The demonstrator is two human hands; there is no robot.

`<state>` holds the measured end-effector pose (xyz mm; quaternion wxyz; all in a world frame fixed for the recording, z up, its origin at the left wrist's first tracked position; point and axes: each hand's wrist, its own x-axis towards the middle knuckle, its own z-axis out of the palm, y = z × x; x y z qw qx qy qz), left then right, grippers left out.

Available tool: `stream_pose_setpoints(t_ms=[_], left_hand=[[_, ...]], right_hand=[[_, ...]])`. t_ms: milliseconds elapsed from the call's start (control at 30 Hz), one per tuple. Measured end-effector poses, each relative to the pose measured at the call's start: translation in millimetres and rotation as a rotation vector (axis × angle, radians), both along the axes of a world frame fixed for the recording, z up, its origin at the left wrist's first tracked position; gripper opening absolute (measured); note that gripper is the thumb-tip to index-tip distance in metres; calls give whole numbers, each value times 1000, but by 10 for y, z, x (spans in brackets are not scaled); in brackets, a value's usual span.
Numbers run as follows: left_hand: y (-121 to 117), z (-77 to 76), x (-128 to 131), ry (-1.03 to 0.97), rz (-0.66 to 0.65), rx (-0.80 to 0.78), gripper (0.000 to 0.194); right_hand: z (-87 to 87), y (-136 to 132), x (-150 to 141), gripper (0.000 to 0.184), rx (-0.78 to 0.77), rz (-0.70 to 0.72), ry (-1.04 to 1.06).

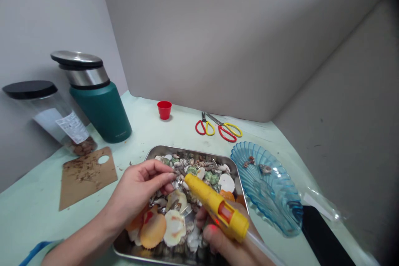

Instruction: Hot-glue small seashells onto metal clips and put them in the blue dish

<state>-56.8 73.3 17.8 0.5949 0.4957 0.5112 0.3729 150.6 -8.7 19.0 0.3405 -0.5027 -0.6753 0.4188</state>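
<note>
My right hand point(218, 232) is wrapped round a yellow hot glue gun point(215, 203) with a clear glue stick point(262, 249) coming out of its back end. The nozzle points up and left, close to the fingertips of my left hand point(146, 181). Those fingers are pinched together; whatever small piece sits between them is too tiny to make out against the shells. Both hands are above a metal tray point(162, 148) filled with mixed seashells. Among them are an orange scallop shell point(152, 230), a cream scallop shell point(174, 227) and a white one point(226, 183).
Right of the tray lies a blue shell-shaped dish point(268, 199) holding a few small shells, beside a black object point(324, 237). Behind are two pairs of scissors point(230, 132) and a red cup point(164, 110). At left stand a green bottle point(102, 112), a lidded jar point(59, 120) and a brown board point(87, 183).
</note>
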Motion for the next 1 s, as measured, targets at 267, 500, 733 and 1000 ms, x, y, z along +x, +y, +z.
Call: stream_pose_setpoints(t_ms=[267,500,733,1000], left_hand=[[-14,48,8,16,-1,5,15],[-16,58,19,23,6,5,14],[-13,50,14,9,8,-1,15],[-7,62,23,1,0,-14,15]], right_hand=[[-8,-9,-6,30,7,-14,27],[-9,-9,-12,31,-9,-23,26],[-16,11,5,31,-10,0,36],[12,-11,-9,32,12,8,28]])
